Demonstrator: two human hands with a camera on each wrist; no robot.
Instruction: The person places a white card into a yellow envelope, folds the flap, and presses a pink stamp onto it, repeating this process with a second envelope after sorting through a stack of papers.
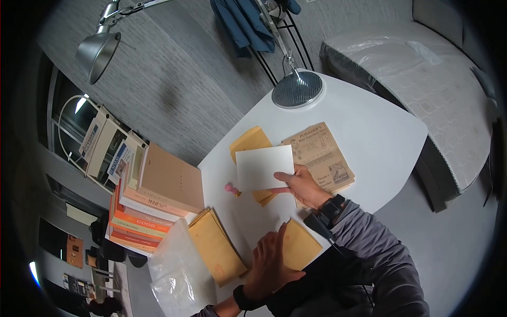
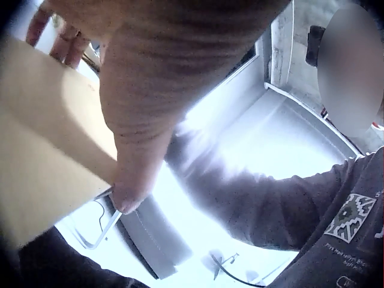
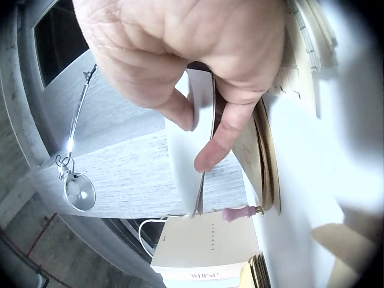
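My right hand (image 1: 303, 186) pinches a white card (image 1: 261, 166) by its right edge, thumb on top. In the right wrist view, the thumb and fingers grip the folded-looking white card (image 3: 186, 162), seen nearly edge-on. The left hand (image 1: 268, 263), fingers extended and thumb spread, is over a yellow-brown envelope (image 1: 303, 244) near the table's front edge. In the left wrist view, the hand (image 2: 150, 66) is beside the envelope (image 2: 54, 138); whether they touch, I cannot tell. Under the card lies another yellow envelope (image 1: 252, 138), with printed brown sheets (image 1: 317, 153) to its right.
A pink-handled stamp (image 1: 231, 189) stands or lies left of the card. Stacked envelopes (image 1: 216, 245) and clear plastic bags (image 1: 182, 269) are at the front left. Books (image 1: 171, 179) are piled on the left edge. A lamp base (image 1: 297, 90) sits at the table's far end.
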